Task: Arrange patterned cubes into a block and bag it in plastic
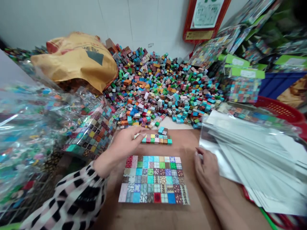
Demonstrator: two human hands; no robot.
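My left hand point(127, 140) is closed, thumb and fingers at the left end of a short row of small patterned cubes point(155, 139) on the brown board. A couple of loose blue and grey cubes point(163, 130) touch the back of that row. Nearer to me lies a flat rectangular block of patterned cubes point(153, 180), set in several even rows; neither hand touches it. To its right, my right hand point(208, 167) rests on the board with fingers loosely curled and a small gap at the thumb. Nothing shows in it.
A large heap of loose cubes point(163, 86) lies against the wall behind the board point(187, 140). At left are a yellow sack point(76, 60) and clear bags point(35, 127) of small parts. Plastic sleeves point(249, 159), a red basket point(280, 108) and packed cube sets point(244, 86) stand right.
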